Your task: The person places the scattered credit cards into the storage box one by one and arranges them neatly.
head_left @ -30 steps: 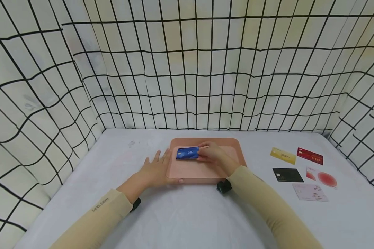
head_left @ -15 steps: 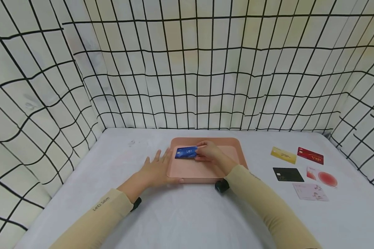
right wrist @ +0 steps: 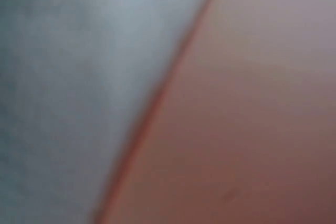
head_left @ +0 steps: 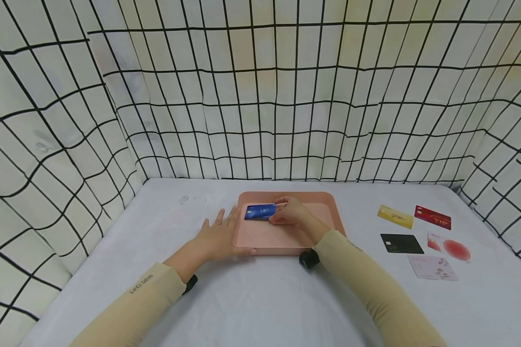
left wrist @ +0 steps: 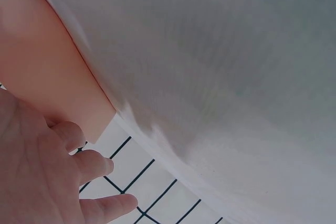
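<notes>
A blue VIP card (head_left: 259,212) lies at the upper left inside a shallow pink tray (head_left: 265,241). My right hand (head_left: 292,212) reaches over the tray from the right and pinches the card's right end between thumb and fingers. With fingers spread, my left hand (head_left: 217,239) rests against the tray's left side, its thumb along the front edge. In the left wrist view, the left hand (left wrist: 42,177) shows its straight fingers beside the pink tray wall (left wrist: 58,72). The right wrist view shows only the blurred tray edge (right wrist: 157,98) and cloth; the right hand is out of that frame.
Right of the tray, several cards lie flat on the white cloth (head_left: 260,303): a yellow card (head_left: 395,217), a red VIP card (head_left: 432,217), a black card (head_left: 401,244), a white card with a red circle (head_left: 449,246) and a pale pink card (head_left: 432,268). Black-gridded white walls (head_left: 286,96) surround the table.
The blue card shifted slightly left and then back a little to the right, lying a bit flatter. My right hand's lower fingers have drawn in toward the card; the left hand stays put.
</notes>
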`<state>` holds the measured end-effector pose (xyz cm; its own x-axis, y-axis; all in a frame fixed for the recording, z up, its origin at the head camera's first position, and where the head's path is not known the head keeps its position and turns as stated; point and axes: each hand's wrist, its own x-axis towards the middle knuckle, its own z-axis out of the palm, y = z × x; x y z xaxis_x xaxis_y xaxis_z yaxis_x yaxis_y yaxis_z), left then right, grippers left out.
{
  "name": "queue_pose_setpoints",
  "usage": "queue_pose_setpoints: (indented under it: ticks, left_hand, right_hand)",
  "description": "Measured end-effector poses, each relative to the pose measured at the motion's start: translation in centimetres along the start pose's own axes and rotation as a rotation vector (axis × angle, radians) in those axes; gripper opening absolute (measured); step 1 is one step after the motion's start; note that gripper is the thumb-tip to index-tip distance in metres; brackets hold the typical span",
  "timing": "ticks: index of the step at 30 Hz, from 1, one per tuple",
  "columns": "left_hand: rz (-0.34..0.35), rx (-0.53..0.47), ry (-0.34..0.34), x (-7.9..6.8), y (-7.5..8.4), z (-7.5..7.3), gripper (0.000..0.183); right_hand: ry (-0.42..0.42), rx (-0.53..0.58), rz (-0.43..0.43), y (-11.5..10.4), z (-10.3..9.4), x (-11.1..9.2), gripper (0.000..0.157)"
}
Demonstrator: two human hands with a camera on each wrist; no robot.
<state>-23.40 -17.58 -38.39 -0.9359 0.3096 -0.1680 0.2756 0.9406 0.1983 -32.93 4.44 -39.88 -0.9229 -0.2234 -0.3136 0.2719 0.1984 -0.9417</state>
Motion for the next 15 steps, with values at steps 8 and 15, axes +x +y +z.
queue_pose_setpoints:
  ticks: [8,15]
  left_hand:
    - [0.001,0.007,0.003,-0.1,0.16,-0.08,0.123]
    - [0.003,0.001,0.009,-0.22,0.19,-0.23,0.122]
  right_hand:
    - [0.014,-0.119,-0.072,0.26,0.24,-0.17,0.062]
    - [0.021,-0.188,-0.075,0.13,0.3,-0.45,0.06]
